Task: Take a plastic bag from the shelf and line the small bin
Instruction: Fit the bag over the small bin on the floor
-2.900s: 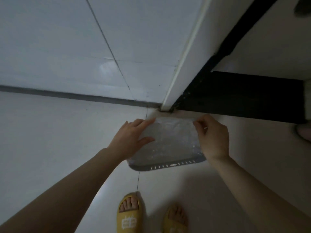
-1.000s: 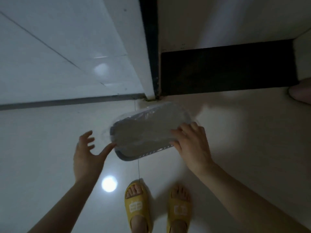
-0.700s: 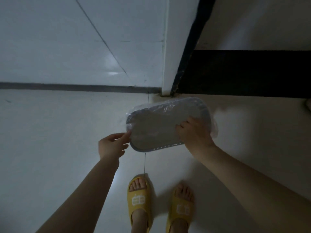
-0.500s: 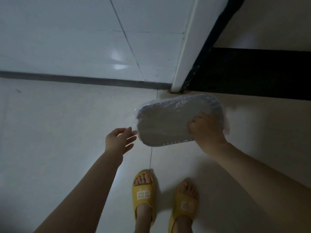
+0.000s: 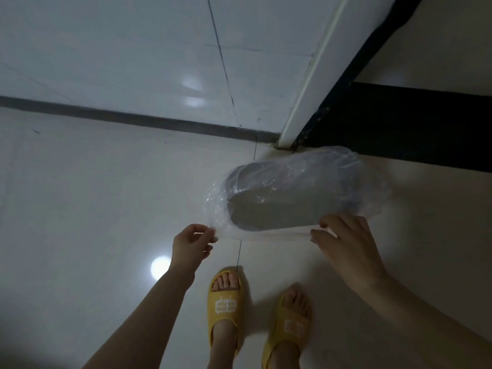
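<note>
I see the small bin (image 5: pixel 282 206) on the pale tiled floor (image 5: pixel 93 209), grey, oblong with rounded ends, its mouth facing up toward me. It sits at about one o'clock from the feet, close to the corner where a white door frame (image 5: pixel 306 83) meets a black strip (image 5: pixel 404 126) along the wall base. The clear plastic bag (image 5: pixel 319 169) is draped over the bin, loose and crinkled: it billows past the rim at the nine o'clock end and again at the three o'clock end, and its near edge is pulled into a taut line between the two hands at the bin's six o'clock side.

The left hand (image 5: pixel 190 245) has its fingers curled, pinching the bag's edge at the seven o'clock corner of the bin. The right hand (image 5: pixel 346 246) holds the same edge at about five o'clock, thumb and forefinger closed on the film while the other fingers lie more relaxed over it (the light is dim, so I cannot say how many of them really touch the plastic). Whether the bag's edge is tucked under the rim anywhere, I cannot tell.

Both forearms reach in from the bottom of the view. Below the bin stand two feet in yellow slippers (image 5: pixel 226 304), toes pointing to twelve o'clock. A round light reflection (image 5: pixel 160 267) shines on the floor at nine o'clock from the left slipper.
</note>
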`<control>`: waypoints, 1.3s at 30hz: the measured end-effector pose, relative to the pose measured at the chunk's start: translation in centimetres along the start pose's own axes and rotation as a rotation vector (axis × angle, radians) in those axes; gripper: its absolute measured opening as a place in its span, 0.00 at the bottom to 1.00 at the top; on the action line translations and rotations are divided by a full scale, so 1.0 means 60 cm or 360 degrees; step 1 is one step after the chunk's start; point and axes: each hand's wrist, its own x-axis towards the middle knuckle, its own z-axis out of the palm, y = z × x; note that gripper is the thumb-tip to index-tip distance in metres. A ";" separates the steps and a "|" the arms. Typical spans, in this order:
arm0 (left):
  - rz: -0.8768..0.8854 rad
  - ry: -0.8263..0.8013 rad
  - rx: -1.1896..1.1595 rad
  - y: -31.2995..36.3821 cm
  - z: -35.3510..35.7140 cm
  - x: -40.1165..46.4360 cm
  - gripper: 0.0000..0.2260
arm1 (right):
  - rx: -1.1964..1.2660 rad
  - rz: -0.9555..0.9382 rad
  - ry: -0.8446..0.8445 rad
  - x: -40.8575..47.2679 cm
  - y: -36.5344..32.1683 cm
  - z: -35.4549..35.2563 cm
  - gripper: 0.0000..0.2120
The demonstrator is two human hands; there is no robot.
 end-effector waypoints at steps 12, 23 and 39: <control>0.1664 0.0296 0.0868 0.093 0.014 -0.083 0.14 | 0.0339 0.0154 0.0127 0.064 0.034 -0.090 0.21; 0.1540 -0.0331 0.1849 0.127 0.074 0.003 0.47 | 0.0086 0.0034 -0.0723 0.149 0.078 -0.076 0.54; 0.1299 -0.0148 0.1649 0.104 0.073 0.013 0.36 | 0.0232 0.0250 -0.0409 0.101 0.077 -0.058 0.41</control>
